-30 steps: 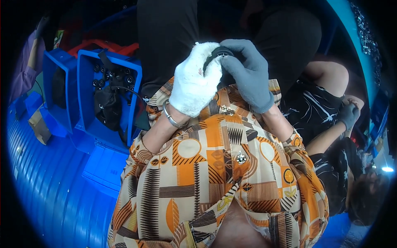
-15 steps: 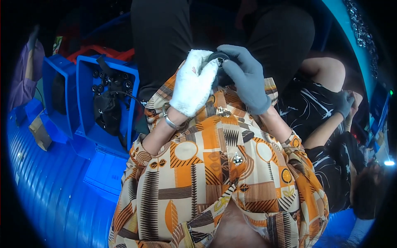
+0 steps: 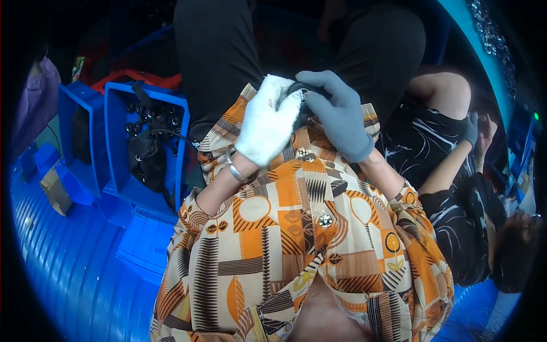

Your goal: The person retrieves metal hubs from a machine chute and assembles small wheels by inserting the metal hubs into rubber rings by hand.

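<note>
In front of my body, above my lap, both hands meet on a small black round part (image 3: 297,87) with a pale, metal-looking centre. My left hand (image 3: 266,122) wears a white glove. Its thumb and fingers pinch the part's left side. Wrapped round the other side, my right hand (image 3: 346,118) in a grey glove has its thumb pressed near the pale centre. The fingers cover much of the part, so its exact kind cannot be made out.
To the left, a blue bin (image 3: 108,134) holds several small black round parts (image 3: 136,126) and a black cloth-like bundle (image 3: 147,155). Beside it stands another blue bin (image 3: 64,117). A torn cardboard piece (image 3: 56,192) lies nearby. At right sits another person, one hand gloved grey (image 3: 470,131).
My hands have shifted slightly down, still gripping the black part, which appears tilted and more covered by my fingers. The neighbouring person's hands have moved a little apart.
</note>
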`<action>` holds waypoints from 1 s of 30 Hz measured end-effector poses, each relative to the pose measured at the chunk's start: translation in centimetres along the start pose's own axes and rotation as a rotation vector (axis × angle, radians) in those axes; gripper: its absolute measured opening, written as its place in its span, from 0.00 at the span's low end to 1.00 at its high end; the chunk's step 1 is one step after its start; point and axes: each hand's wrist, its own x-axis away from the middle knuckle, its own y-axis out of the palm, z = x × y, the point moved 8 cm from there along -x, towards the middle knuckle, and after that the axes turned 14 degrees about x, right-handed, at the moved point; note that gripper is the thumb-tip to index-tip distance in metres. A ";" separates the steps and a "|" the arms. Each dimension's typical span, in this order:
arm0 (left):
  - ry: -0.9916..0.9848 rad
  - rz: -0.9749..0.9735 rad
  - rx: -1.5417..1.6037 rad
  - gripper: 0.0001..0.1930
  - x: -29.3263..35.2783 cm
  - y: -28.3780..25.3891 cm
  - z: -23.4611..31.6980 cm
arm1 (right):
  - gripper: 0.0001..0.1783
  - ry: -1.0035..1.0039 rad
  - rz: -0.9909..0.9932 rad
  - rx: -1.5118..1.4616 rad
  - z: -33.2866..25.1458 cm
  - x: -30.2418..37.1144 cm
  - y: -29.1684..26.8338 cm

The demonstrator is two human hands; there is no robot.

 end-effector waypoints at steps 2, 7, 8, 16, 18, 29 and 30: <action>-0.289 -0.100 0.417 0.12 0.0 0.2 -1.8 | 0.20 0.173 -0.092 -0.257 1.0 0.1 0.3; -0.450 -0.301 0.739 0.12 0.5 -0.2 -2.2 | 0.25 0.022 -0.226 -0.223 -0.7 0.0 0.5; -0.464 -0.318 0.759 0.12 0.8 0.1 -2.4 | 0.25 -0.034 -0.228 -0.136 -1.1 0.0 0.5; -0.418 -0.240 0.669 0.13 1.0 -0.3 -2.8 | 0.26 -0.137 -0.072 0.025 -2.3 0.3 0.2; -0.423 -0.249 0.682 0.13 1.0 -0.3 -2.5 | 0.26 -0.171 -0.105 0.082 -2.6 0.2 0.3; -0.455 -0.225 0.749 0.12 1.3 -0.7 -1.5 | 0.25 -0.113 -0.050 -0.066 -3.0 0.4 1.1; -0.467 -0.207 0.730 0.12 1.3 -0.9 -1.6 | 0.25 -0.112 -0.050 -0.067 -3.0 0.2 0.7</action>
